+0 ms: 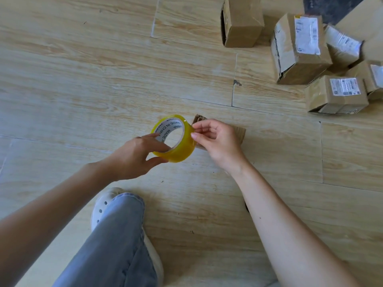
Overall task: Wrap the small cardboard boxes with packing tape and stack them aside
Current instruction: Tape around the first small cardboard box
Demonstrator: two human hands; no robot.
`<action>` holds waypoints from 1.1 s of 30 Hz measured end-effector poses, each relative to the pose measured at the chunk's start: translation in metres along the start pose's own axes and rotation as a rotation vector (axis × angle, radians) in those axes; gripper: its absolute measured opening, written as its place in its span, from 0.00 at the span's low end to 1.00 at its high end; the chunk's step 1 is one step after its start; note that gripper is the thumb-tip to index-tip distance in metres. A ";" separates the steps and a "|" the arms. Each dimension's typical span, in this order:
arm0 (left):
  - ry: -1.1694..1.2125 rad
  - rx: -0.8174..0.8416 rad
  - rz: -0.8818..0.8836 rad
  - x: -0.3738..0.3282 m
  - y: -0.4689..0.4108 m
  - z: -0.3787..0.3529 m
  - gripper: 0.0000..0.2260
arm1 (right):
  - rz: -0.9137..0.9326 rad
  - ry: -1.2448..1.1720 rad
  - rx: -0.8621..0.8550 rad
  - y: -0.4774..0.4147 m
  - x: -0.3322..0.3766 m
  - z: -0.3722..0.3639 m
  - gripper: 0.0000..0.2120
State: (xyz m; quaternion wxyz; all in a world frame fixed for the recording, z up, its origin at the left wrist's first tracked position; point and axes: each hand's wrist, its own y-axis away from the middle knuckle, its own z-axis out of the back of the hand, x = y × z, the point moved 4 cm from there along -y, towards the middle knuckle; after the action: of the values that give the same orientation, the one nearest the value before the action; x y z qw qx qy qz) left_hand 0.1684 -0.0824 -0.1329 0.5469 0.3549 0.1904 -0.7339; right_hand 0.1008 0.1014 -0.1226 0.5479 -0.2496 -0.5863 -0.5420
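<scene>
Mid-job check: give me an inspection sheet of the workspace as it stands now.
Surface: wood-look floor, bare at left.
Job's things: tape roll held above floor; small box mostly hidden behind right hand; box pile upper right, some labelled.
Clutter: nothing seen.
Grips: left hand holds roll through its core; right hand pinches at roll's edge, likely the tape end.
Cables: nothing seen.
Surroundings: jeans leg, white shoe, dark patch top right.

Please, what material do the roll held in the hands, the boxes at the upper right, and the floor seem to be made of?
Tape roll: glossy, see-through yellowish plastic film, on a white printed core, probably card.
Boxes: matte brown cardboard; torn corrugated edges show, and white paper labels are stuck on.
Floor: pale wood-grain planks with a slight sheen; laminate, tile or real wood cannot be told.
</scene>
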 end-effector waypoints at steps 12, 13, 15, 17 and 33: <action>-0.097 -0.026 0.003 0.003 -0.032 0.009 0.08 | 0.119 0.465 -0.244 -0.023 0.004 -0.002 0.06; -0.080 -0.032 0.021 0.004 -0.035 0.011 0.08 | 0.122 0.482 -0.240 -0.025 0.006 -0.003 0.06; -0.078 -0.036 0.073 0.008 -0.042 0.014 0.10 | 0.132 0.446 -0.229 -0.025 0.008 -0.003 0.06; -0.076 -0.050 0.102 0.012 -0.047 0.019 0.12 | 0.128 0.351 -0.235 -0.020 0.009 -0.002 0.06; -0.367 0.027 0.122 -0.005 -0.082 0.041 0.14 | -0.019 -0.199 -0.482 0.006 0.002 0.031 0.08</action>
State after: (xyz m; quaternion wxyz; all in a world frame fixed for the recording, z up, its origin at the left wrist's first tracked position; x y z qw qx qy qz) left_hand 0.0791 -0.0795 -0.1107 0.6112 0.2333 0.0560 -0.7542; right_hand 0.0935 0.1308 -0.1124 0.4071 -0.4193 -0.4936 -0.6441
